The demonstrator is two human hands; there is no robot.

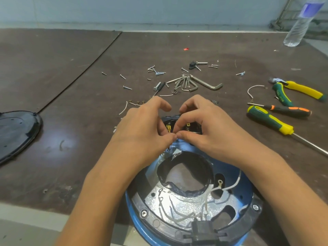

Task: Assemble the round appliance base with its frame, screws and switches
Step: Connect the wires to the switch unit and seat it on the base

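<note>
Head view: brown worktable [71,77] fills the frame. The round blue appliance base [132,212] sits at the table's near edge, right in front of you, open side up. A black frame ring [140,204] runs round its rim, with a screw head [144,213] on the left of the ring. Foil lining and a big centre hole show inside. White wires [229,187] trail across the foil, and a black connector [204,229] sits at the near rim.

A dark round cover [16,132] lies flat at the far left, well apart from the base.

Your left hand [142,128] and right hand [211,128] meet over the base's far rim. Fingers on both are curled, forefingers hooked over the top, thumb tips touching each other below. Together they pinch the black switch block [192,129], whose brass terminals show between your fingers. How it sits in the rim is hidden by your hands.

A clear water bottle [300,23] stands at the far right. Right of the hands lie a green-yellow screwdriver [269,121], a thinner black-orange screwdriver [287,110] just beyond it, and pliers [298,89]. A hex key set [191,83] lies fanned out beyond your hands. Loose screws [156,70] are scattered around it.
</note>
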